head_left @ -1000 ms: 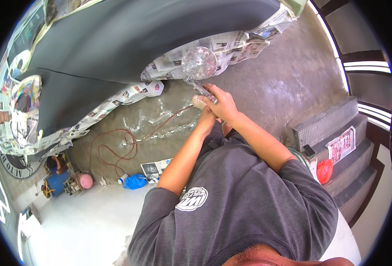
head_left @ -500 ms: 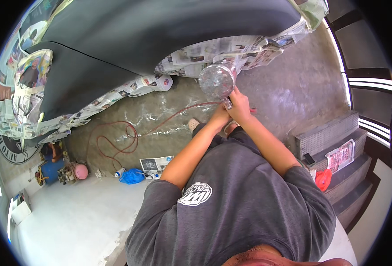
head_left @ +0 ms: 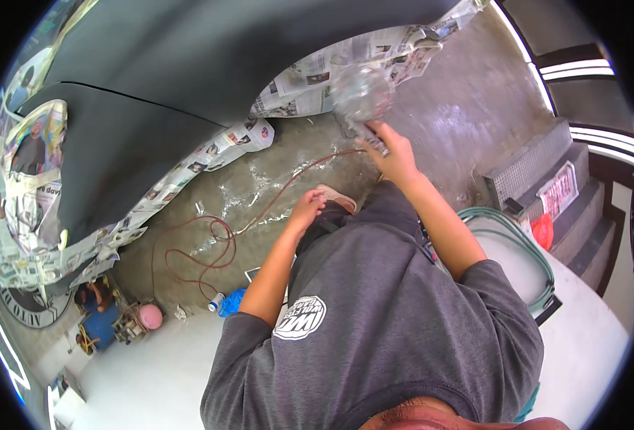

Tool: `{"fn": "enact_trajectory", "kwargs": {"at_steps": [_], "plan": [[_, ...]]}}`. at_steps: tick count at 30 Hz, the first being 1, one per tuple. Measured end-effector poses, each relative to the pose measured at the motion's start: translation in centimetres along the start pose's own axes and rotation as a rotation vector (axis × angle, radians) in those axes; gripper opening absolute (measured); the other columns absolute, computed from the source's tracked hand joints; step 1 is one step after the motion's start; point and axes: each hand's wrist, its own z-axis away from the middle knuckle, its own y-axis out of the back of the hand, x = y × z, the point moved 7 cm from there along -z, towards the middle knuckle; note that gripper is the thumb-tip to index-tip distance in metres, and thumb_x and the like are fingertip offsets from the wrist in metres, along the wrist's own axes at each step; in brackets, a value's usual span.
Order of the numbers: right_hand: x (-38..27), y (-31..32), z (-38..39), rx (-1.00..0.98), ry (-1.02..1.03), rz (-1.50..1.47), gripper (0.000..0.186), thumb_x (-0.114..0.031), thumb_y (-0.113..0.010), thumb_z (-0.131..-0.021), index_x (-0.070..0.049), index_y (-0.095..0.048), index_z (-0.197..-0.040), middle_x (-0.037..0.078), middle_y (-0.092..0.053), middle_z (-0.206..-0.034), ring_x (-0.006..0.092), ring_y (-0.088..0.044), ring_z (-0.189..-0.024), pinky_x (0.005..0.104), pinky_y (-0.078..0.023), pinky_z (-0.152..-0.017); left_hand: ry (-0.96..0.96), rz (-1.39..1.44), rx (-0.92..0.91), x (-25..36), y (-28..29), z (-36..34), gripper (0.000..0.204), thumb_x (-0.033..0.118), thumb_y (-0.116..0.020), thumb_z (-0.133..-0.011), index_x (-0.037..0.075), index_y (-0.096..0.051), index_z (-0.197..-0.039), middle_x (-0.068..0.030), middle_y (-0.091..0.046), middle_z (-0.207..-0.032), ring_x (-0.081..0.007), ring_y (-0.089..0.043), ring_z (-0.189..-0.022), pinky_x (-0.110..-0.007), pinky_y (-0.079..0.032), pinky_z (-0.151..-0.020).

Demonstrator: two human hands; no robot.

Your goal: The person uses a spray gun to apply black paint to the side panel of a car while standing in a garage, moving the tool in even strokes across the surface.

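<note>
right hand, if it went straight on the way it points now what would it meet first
Beyond the spray gun that the right hand holds, probably the newspaper masking along the dark body panel's curved edge; the gun would reach it first, though depth is unclear.

Left hand [head_left: 307, 209] now well apart from right hand [head_left: 396, 155] and spray gun [head_left: 362, 97], both hands earlier together

The person is wearing a heathered dark grey T-shirt [head_left: 403, 315]. From its middle, a round white emblem [head_left: 299, 317] with dark lettering is showing at nine o'clock, the neckband [head_left: 419, 387] is curving near five, and dark legwear [head_left: 396, 204] is appearing at twelve. Short sleeves [head_left: 502, 294] are leaving the left hand [head_left: 307, 211] and right hand [head_left: 394, 154] bare.
</note>
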Motion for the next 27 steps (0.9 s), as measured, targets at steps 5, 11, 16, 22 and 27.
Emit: {"fn": "enact_trajectory", "kwargs": {"at_steps": [5,11,16,22,27], "plan": [[-0.1,2.1,2.2,0.350,-0.189,-0.075,0.040,-0.014,-0.082,-0.089,-0.002,-0.066,-0.124,0.019,-0.074,-0.112,0.0303,-0.075,-0.100,0.0366,-0.057,-0.086,0.014,-0.048,-0.006,-1.4,4.1,0.9,0.039,0.024,-0.059,-0.104,0.007,-0.058,-0.139,-0.0036,-0.068,-0.117,-0.0122,-0.062,-0.101,-0.030,-0.051,-0.089],[-3.2,-0.9,2.1,0.319,-0.205,-0.085,0.040,-0.016,-0.083,-0.089,-0.003,-0.066,-0.123,0.018,-0.074,-0.109,0.0302,-0.075,-0.097,0.0358,-0.057,-0.085,-0.020,-0.044,0.002,-0.3,6.2,2.1,0.040,0.024,-0.059,-0.104,0.005,-0.058,-0.140,-0.0049,-0.069,-0.118,-0.0136,-0.063,-0.104,-0.030,-0.051,-0.090],[-7.2,-4.4,1.4,0.103,-0.087,-0.142,0.040,-0.020,-0.083,-0.088,-0.005,-0.067,-0.121,0.017,-0.074,-0.104,0.0334,-0.075,-0.093,0.0380,-0.058,-0.081,-0.036,-0.076,-0.004,0.1,6.9,2.8,0.042,0.024,-0.059,-0.104,0.004,-0.057,-0.141,-0.0065,-0.068,-0.121,-0.0152,-0.063,-0.107,-0.030,-0.051,-0.091],[-7.6,-3.5,0.9,0.109,-0.119,-0.142,0.040,-0.020,-0.084,-0.088,-0.005,-0.067,-0.120,0.016,-0.075,-0.103,0.0299,-0.075,-0.093,0.0371,-0.057,-0.081,-0.065,-0.071,-0.022,0.1,7.4,2.3,0.042,0.025,-0.059,-0.104,0.004,-0.058,-0.140,-0.0072,-0.068,-0.121,-0.0153,-0.063,-0.107,-0.030,-0.051,-0.091],[-5.8,0.3,1.1,0.307,-0.287,-0.147,0.038,-0.019,-0.081,-0.091,-0.004,-0.065,-0.122,0.013,-0.073,-0.096,0.0164,-0.067,-0.085,0.0319,-0.054,-0.079,-0.081,-0.105,-0.033,0.7,7.3,1.8,0.041,0.025,-0.060,-0.104,0.004,-0.058,-0.139,-0.0070,-0.069,-0.121,-0.0151,-0.064,-0.106,-0.030,-0.051,-0.089]]}}
